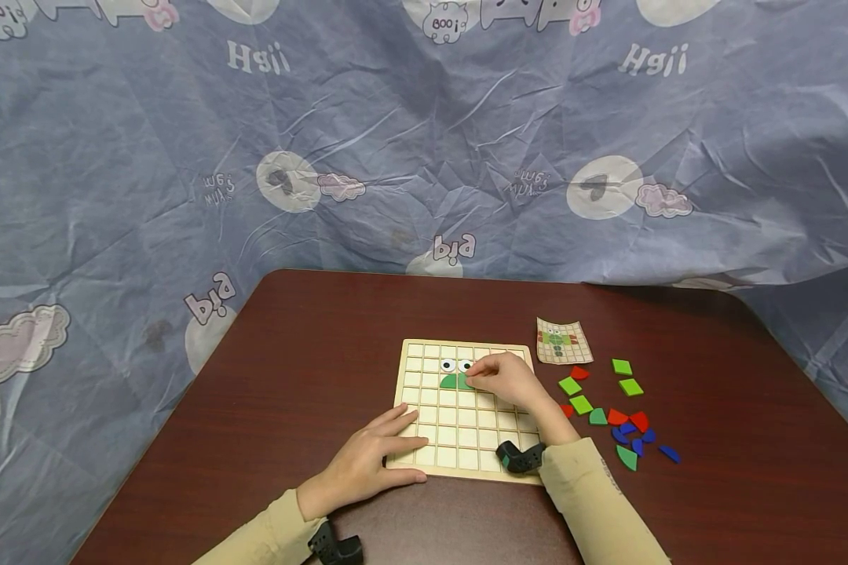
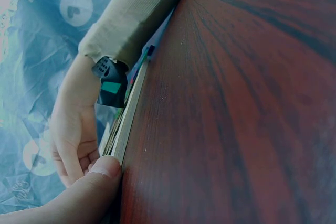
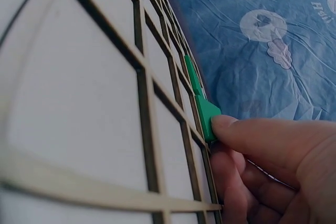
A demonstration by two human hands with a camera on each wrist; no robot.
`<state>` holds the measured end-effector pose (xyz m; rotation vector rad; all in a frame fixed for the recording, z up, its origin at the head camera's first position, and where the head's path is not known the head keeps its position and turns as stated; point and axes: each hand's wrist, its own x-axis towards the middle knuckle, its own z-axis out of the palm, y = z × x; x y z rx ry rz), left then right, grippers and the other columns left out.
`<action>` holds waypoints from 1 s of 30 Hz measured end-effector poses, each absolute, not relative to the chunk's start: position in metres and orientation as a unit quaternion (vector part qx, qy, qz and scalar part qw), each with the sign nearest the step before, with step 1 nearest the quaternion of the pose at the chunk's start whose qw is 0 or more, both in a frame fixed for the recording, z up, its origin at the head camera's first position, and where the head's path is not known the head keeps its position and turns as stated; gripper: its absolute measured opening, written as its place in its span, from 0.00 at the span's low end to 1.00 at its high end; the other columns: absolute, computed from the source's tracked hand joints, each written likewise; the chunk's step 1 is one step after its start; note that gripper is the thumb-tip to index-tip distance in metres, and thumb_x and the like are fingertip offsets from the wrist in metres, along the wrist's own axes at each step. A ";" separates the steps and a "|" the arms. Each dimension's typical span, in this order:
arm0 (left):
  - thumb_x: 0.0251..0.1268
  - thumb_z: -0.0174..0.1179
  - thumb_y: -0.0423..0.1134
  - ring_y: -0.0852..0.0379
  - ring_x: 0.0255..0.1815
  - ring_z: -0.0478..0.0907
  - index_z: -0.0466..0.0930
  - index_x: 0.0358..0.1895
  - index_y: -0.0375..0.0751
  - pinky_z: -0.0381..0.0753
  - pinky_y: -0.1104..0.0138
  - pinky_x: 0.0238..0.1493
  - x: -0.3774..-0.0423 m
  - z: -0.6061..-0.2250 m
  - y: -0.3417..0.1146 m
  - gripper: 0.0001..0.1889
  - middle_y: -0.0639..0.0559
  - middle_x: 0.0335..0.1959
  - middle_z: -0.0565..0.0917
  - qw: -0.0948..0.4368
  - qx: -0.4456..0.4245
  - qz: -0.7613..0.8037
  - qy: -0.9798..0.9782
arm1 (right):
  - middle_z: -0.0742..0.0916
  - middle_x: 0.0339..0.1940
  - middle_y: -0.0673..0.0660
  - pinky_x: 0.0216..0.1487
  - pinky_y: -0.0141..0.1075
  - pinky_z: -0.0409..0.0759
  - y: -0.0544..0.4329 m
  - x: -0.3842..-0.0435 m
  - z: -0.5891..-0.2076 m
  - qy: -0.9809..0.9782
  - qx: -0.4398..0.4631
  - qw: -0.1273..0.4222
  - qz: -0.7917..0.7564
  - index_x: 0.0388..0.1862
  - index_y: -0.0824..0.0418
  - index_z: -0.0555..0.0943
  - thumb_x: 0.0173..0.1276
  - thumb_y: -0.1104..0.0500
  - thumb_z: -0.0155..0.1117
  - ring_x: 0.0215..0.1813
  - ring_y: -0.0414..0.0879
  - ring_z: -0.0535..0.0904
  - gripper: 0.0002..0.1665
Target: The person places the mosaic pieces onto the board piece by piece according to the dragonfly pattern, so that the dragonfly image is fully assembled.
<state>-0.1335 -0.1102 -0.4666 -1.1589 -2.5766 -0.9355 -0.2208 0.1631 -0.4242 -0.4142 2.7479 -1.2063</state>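
A square wooden grid board (image 1: 466, 417) with white cells lies on the table. Two round eye pieces (image 1: 448, 366) sit in its upper rows. Directly below them is a green quarter-round piece (image 1: 448, 381). My right hand (image 1: 507, 378) pinches a second green quarter-round piece (image 3: 208, 118) between thumb and fingers, at the cell beside the first; in the right wrist view it tilts up from the grid. My left hand (image 1: 371, 457) rests with spread fingers on the board's lower left corner, its thumb (image 2: 106, 167) along the near edge.
Right of the board lie light green squares (image 1: 631, 387), red pieces (image 1: 639, 421), blue pieces (image 1: 670, 453) and green quarter-rounds (image 1: 626, 457). A small paper pattern card (image 1: 564, 342) lies behind them. A patterned cloth (image 1: 396, 157) hangs along the table's far edge.
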 end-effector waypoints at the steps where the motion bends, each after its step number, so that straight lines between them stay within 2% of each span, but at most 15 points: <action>1: 0.55 0.62 0.60 0.46 0.69 0.60 0.83 0.52 0.51 0.68 0.52 0.62 -0.133 -0.466 -0.110 0.25 0.43 0.64 0.71 0.082 -0.388 -0.313 -0.863 | 0.85 0.34 0.48 0.37 0.39 0.76 0.163 -0.221 -0.424 0.907 -0.135 0.056 -0.396 0.38 0.57 0.86 0.61 0.57 0.68 0.34 0.42 0.78 0.08; 15: 0.55 0.62 0.60 0.46 0.69 0.60 0.83 0.52 0.50 0.68 0.53 0.62 -0.133 -0.467 -0.109 0.25 0.42 0.64 0.71 0.082 -0.389 -0.312 -0.863 | 0.86 0.37 0.50 0.38 0.39 0.77 0.165 -0.221 -0.423 0.914 -0.135 0.058 -0.378 0.37 0.54 0.88 0.62 0.55 0.67 0.37 0.42 0.79 0.07; 20: 0.56 0.62 0.60 0.46 0.70 0.59 0.83 0.53 0.50 0.68 0.53 0.62 -0.133 -0.467 -0.109 0.25 0.43 0.64 0.71 0.079 -0.389 -0.314 -0.863 | 0.87 0.39 0.54 0.36 0.39 0.79 0.174 -0.219 -0.414 0.900 -0.140 0.063 -0.407 0.41 0.59 0.87 0.64 0.55 0.65 0.35 0.44 0.81 0.11; 24: 0.56 0.62 0.59 0.46 0.70 0.59 0.82 0.53 0.50 0.67 0.53 0.63 -0.133 -0.467 -0.109 0.25 0.43 0.65 0.70 0.078 -0.388 -0.316 -0.862 | 0.86 0.43 0.57 0.38 0.39 0.80 0.185 -0.217 -0.407 0.897 -0.144 0.060 -0.414 0.45 0.63 0.85 0.65 0.55 0.63 0.39 0.47 0.82 0.14; 30: 0.56 0.62 0.58 0.46 0.70 0.59 0.82 0.53 0.50 0.68 0.53 0.62 -0.133 -0.467 -0.110 0.24 0.42 0.65 0.70 0.081 -0.389 -0.315 -0.862 | 0.86 0.42 0.55 0.41 0.43 0.79 0.200 -0.212 -0.400 0.899 -0.152 0.047 -0.408 0.48 0.62 0.84 0.67 0.53 0.62 0.44 0.50 0.82 0.17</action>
